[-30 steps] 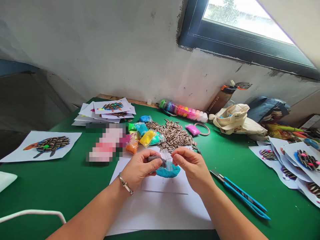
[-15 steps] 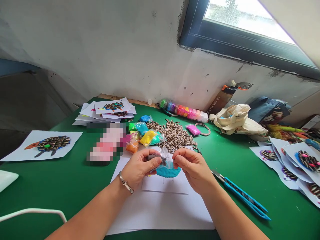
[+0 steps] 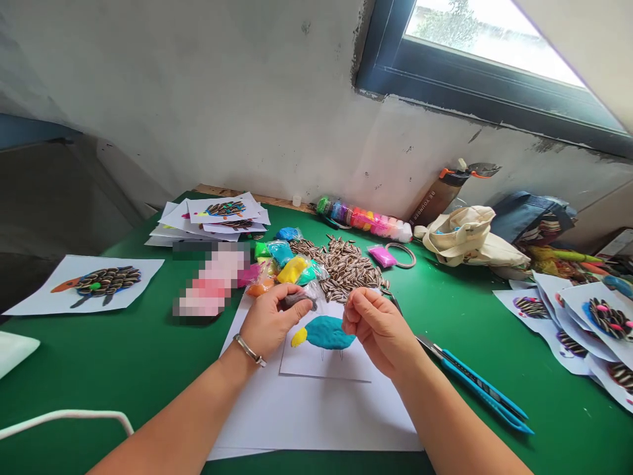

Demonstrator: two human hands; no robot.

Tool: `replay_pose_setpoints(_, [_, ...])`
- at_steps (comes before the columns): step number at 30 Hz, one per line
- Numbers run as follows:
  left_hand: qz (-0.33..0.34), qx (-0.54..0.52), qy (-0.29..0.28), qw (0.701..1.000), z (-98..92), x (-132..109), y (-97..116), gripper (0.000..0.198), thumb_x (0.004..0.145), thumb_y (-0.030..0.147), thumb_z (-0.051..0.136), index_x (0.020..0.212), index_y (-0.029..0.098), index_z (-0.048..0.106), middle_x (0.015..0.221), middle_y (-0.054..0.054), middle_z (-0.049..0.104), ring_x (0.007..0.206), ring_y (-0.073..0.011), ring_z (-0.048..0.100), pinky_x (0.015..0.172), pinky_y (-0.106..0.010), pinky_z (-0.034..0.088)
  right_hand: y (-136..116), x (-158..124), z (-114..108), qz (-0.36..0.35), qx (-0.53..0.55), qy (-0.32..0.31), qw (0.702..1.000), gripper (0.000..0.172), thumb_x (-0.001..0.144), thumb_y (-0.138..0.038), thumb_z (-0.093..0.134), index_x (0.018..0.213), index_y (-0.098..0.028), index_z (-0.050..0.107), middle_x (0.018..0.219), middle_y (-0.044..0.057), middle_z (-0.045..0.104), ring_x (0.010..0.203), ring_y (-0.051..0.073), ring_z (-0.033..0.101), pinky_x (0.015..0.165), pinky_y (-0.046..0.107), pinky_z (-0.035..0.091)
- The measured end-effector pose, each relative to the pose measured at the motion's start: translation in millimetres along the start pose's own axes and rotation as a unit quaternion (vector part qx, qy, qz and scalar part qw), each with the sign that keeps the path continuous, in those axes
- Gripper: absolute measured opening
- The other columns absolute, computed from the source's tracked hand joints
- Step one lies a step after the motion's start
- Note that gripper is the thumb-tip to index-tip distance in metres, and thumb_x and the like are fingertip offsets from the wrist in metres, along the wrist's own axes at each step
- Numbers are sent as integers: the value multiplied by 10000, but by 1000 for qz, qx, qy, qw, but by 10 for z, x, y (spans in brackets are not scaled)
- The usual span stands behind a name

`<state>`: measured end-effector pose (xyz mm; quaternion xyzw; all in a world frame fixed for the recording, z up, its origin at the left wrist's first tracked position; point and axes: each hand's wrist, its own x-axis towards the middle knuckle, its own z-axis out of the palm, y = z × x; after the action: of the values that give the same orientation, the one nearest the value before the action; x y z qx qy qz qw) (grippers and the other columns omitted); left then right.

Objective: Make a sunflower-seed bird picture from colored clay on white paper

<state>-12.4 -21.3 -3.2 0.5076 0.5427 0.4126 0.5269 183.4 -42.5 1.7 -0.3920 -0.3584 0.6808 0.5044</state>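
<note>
At the near edge of the green tabletop (image 3: 163,382), a white cable (image 3: 64,414) is curving in at lower left, while large white paper (image 3: 316,419) is lying between my forearms. On top of it a smaller sheet (image 3: 321,369) is carrying a teal clay oval (image 3: 326,332), with a yellow clay lump (image 3: 299,337) sitting at its left end and pencilled legs showing beneath. Just above the sheet, my left hand (image 3: 262,323), a silver bracelet (image 3: 250,351) circling its wrist, is gripping a clear packet of dark grey clay (image 3: 295,301) between thumb and fingers. My right hand (image 3: 378,330) is hanging over the oval's right end, its fingers bent in and the thumb pressing against them; whether anything is sitting in that pinch, I cannot tell. A blue-handled cutting tool (image 3: 487,382) is lying at right, near seed-covered animal pictures (image 3: 548,340), and another seed-covered picture with an orange head (image 3: 111,284) is lying far to the left. Beyond my hands, bright clay packets (image 3: 293,269) are crowding against a heap of striped sunflower seeds (image 3: 349,267). Farther back, a stack of pictures (image 3: 212,224), a row of coloured clay (image 3: 366,219), a cream cloth bag (image 3: 457,237) and a leaning brown bottle (image 3: 435,194) are lining the wall (image 3: 222,99) below a dark-framed window (image 3: 383,69).
</note>
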Motion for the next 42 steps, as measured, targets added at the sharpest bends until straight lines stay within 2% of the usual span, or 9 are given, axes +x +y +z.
replay_pose_setpoints(5, [50,68,42,996,-50,57,-18,409,643,486,761,900,174,699,840,-47,664,731,-204,624,669,-308,477,-3,-16,-12,28,20,-8,999,242,813,-382,690,761,-183,564,648,-16,620,574,96,559,563,219,437])
replay_pose_setpoints(10, [48,118,50,991,-77,93,-41,439,684,488,716,971,158,680,846,-67,683,789,-229,632,713,-330,491,-16,-30,-20,39,11,-25,999,194,742,-288,766,812,-189,614,714,3,690,633,119,637,633,243,485])
replay_pose_setpoints(16, [59,160,55,984,-71,102,-47,471,696,500,683,1015,153,676,935,-88,691,849,-243,630,773,-358,500,-30,-25,-23,29,-15,-1,999,237,688,-246,803,897,-182,712,772,27,723,713,144,673,725,277,516])
replay_pose_setpoints(22, [80,223,66,969,-67,111,-55,466,715,481,645,1075,186,673,979,-62,706,858,-224,643,789,-346,529,17,-13,-42,-13,-105,-12,994,160,729,-317,770,776,-172,720,641,5,662,596,118,604,589,249,482])
replay_pose_setpoints(26, [96,262,74,957,-72,112,-73,423,725,440,649,1067,194,684,943,-54,722,870,-226,658,799,-339,541,25,0,-71,-36,-134,3,990,211,743,-339,758,670,-167,658,536,-49,531,513,60,463,491,190,377])
replay_pose_setpoints(28, [97,267,75,956,-75,114,-85,428,726,443,651,1071,191,685,958,-58,726,883,-230,661,808,-343,542,19,4,-77,-33,-138,13,990,238,738,-347,759,646,-164,636,510,-58,499,491,54,433,470,184,353])
replay_pose_setpoints(35, [100,274,72,954,-76,128,-94,423,726,443,655,1065,192,687,992,-57,734,884,-226,671,796,-337,550,24,-1,-34,20,-122,-6,992,201,698,-304,783,824,-168,705,714,24,688,650,153,647,646,282,506])
replay_pose_setpoints(42, [108,289,71,948,-71,127,-100,413,735,429,659,1070,189,685,981,-55,738,881,-227,679,780,-331,559,19,-4,-54,-12,-145,-23,989,167,796,-336,699,810,-176,653,678,-11,636,625,104,592,618,238,487])
